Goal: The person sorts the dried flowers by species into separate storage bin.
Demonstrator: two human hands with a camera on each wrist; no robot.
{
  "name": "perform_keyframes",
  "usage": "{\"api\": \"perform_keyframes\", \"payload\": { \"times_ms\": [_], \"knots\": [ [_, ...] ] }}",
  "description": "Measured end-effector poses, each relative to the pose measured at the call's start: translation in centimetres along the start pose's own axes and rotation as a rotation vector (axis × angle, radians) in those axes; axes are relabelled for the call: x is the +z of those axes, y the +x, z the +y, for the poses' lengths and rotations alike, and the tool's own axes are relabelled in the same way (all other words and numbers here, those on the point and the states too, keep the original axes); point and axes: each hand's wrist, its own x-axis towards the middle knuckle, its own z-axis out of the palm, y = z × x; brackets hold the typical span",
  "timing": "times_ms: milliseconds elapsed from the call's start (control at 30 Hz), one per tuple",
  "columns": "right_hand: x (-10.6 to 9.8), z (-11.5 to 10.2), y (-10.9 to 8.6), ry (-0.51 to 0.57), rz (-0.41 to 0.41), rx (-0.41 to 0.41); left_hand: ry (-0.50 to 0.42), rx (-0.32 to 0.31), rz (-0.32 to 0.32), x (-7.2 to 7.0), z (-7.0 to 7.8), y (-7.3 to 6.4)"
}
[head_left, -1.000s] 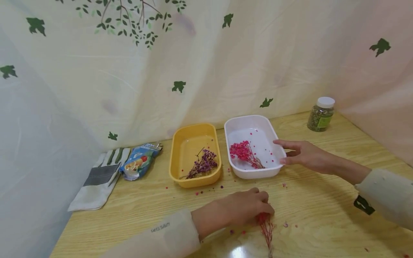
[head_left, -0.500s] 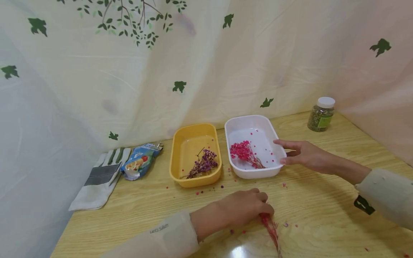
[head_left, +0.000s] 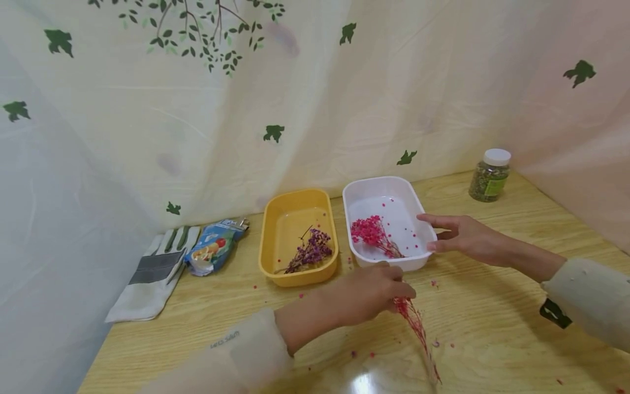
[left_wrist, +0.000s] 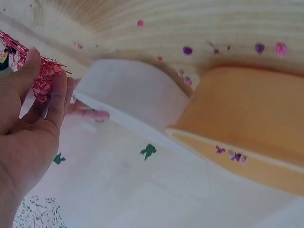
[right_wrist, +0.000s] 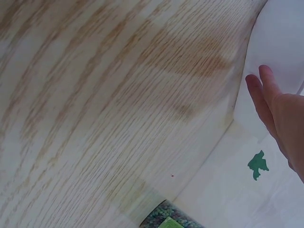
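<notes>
In the head view my left hand grips a bunch of pink dried flowers near its heads, stems slanting down toward the table. The left wrist view shows the flower heads between thumb and fingers. My right hand touches the right rim of the white basin; its straight fingers lie along the outer wall in the right wrist view. Inside that basin is another pink bunch with loose petals. The yellow basin to its left contains purple dried flowers.
A pair of work gloves and a blue food pouch lie at the left. Toward the back right stands a white-capped jar. Small petals are scattered on the wooden table; a printed curtain hangs behind.
My left hand has moved up toward the white basin with the pink bunch, whose stems have swung to the right. The right hand has stayed at the basin's rim.
</notes>
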Motion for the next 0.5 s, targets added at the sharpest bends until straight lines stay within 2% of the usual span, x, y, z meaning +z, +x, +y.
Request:
{"api": "perform_keyframes", "payload": {
  "times_ms": [167, 500],
  "knots": [
    [0.0, 0.0, 0.0, 0.009, -0.004, 0.002, -0.007, -0.03, 0.052, -1.4, -0.8, 0.3],
    [0.0, 0.3, 0.2, 0.024, 0.001, 0.008, -0.163, -0.152, 0.113, -2.9, -3.9, 0.6]
  ]
}}
